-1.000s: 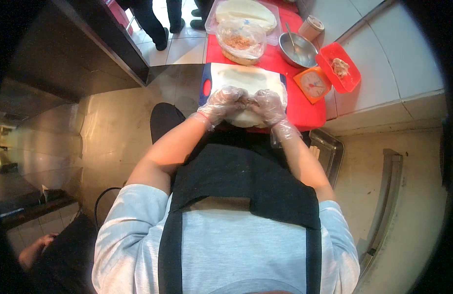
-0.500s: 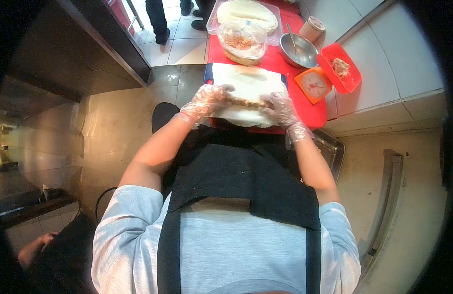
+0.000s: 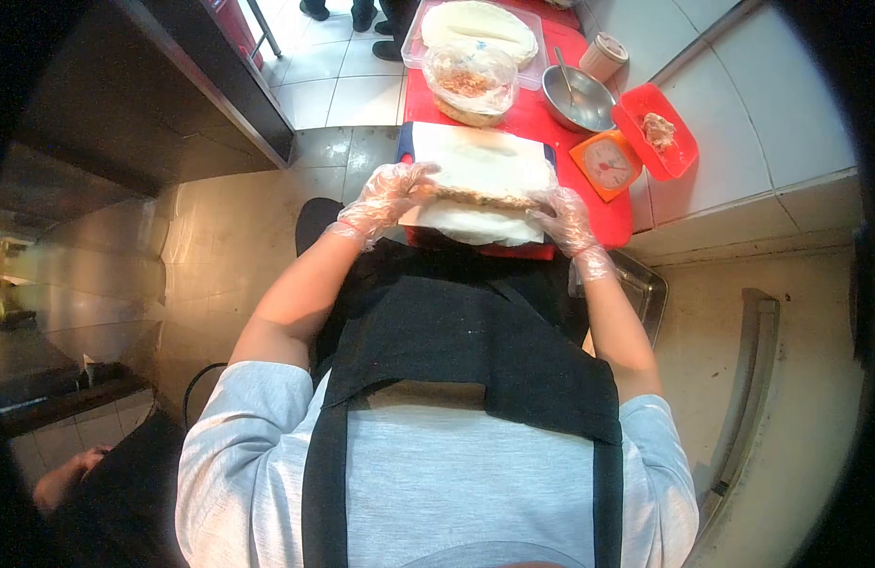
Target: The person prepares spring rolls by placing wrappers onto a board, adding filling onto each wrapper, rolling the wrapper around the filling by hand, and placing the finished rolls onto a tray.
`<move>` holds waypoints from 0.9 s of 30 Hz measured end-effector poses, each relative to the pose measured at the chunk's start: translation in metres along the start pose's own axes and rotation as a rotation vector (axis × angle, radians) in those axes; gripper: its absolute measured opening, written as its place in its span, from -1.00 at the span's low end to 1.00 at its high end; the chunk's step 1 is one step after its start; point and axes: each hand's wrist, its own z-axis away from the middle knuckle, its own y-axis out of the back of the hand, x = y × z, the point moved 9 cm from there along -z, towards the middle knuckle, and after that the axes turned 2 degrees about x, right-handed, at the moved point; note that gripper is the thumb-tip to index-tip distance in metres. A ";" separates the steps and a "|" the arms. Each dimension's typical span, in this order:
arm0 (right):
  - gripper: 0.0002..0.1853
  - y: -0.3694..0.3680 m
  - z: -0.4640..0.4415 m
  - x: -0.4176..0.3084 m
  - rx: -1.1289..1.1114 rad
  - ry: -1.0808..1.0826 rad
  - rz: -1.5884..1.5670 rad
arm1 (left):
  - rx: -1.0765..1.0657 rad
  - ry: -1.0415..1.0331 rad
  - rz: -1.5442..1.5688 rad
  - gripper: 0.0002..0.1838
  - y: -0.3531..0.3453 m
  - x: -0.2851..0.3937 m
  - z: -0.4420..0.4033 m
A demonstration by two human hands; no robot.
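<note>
A long strip of brown, speckled filling (image 3: 480, 198) lies across a thin white wrapper sheet (image 3: 480, 223). The sheet rests on a white cutting board (image 3: 470, 144) with dark blue ends. My left hand (image 3: 392, 196), in a clear plastic glove, is at the strip's left end with fingers bent and apart. At the right end is my right hand (image 3: 564, 220), gloved the same way, its fingers loosely curved and apart. Both hands touch or nearly touch the strip's ends; exact contact is too small to make out.
Beyond the board are a plastic-wrapped bowl of orange-brown shreds (image 3: 468, 83) and a clear tray of white sheets (image 3: 480, 30). On the right stand a metal bowl with a spoon (image 3: 577, 99), an orange scale (image 3: 608, 163) and a red container of filling (image 3: 679, 142). Other people's legs show at the top.
My hands have moved apart, outward along the filling strip to its two ends, so more of it shows. A person's legs at the top have shifted.
</note>
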 end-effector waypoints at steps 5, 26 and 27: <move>-0.51 0.015 -0.023 -0.056 -0.075 0.041 0.249 | -0.001 -0.217 -0.252 -0.43 0.003 0.045 -0.012; -0.79 -0.057 -0.055 -0.086 -0.047 0.149 0.084 | -0.038 -0.038 -0.014 -0.75 -0.021 0.026 -0.015; -0.80 -0.052 -0.055 -0.089 -0.003 0.158 0.050 | -0.028 -0.075 -0.091 -0.77 -0.022 0.024 -0.018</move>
